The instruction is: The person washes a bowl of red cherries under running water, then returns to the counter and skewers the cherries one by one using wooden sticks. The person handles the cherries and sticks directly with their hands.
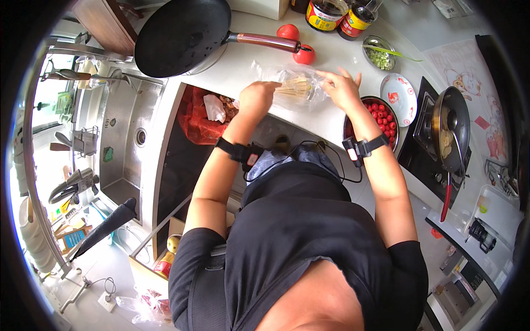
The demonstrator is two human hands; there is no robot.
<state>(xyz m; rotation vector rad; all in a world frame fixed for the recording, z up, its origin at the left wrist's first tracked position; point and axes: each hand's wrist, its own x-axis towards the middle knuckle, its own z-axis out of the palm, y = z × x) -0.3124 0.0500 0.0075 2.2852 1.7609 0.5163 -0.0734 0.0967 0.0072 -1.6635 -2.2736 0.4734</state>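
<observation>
A clear plastic bag (312, 99) lies over the white countertop in front of me, with a bundle of thin pale sticks (296, 87) inside. My left hand (257, 98) is closed at the bag's left side, its fingertips by the ends of the sticks. At the opposite side, the thumb and forefinger of my right hand (343, 87) pinch the plastic while the other fingers stand apart. Just beyond the bag are two tomatoes (304, 55). Under my right forearm, partly hidden, sits a dark-rimmed bowl of small red fruits (381, 118).
A black wok (182, 37) with a wooden handle rests at the far left, near the sink (124, 136). To the right are a bowl of chopped scallions (379, 58), a plate (398, 99) and a frying pan (445, 128) on the stove. Below is an open red waste bag (198, 124).
</observation>
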